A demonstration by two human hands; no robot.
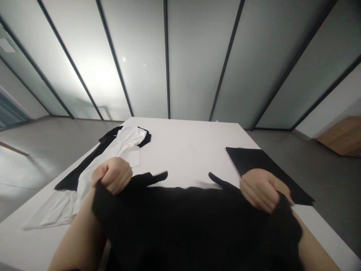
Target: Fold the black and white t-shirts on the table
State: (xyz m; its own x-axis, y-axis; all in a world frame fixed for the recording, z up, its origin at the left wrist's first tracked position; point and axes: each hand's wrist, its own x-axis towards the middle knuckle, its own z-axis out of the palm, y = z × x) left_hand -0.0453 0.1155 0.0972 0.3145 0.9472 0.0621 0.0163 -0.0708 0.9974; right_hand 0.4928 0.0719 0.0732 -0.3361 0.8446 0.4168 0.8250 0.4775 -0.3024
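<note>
A black garment (186, 222) is stretched between my two hands over the near part of the white table (186, 150). My left hand (113, 175) is closed in a fist on the garment's left edge. My right hand (261, 190) is closed on its right edge. Two pointed black tips of the cloth stick out toward the table's middle. The lower part of the garment hides my forearms in part.
A white garment (84, 184) lies on a black one (81, 165) at the table's left side. A flat folded black cloth (262, 163) lies at the right side. Frosted glass panels with dark frames stand behind the table. Grey floor surrounds it.
</note>
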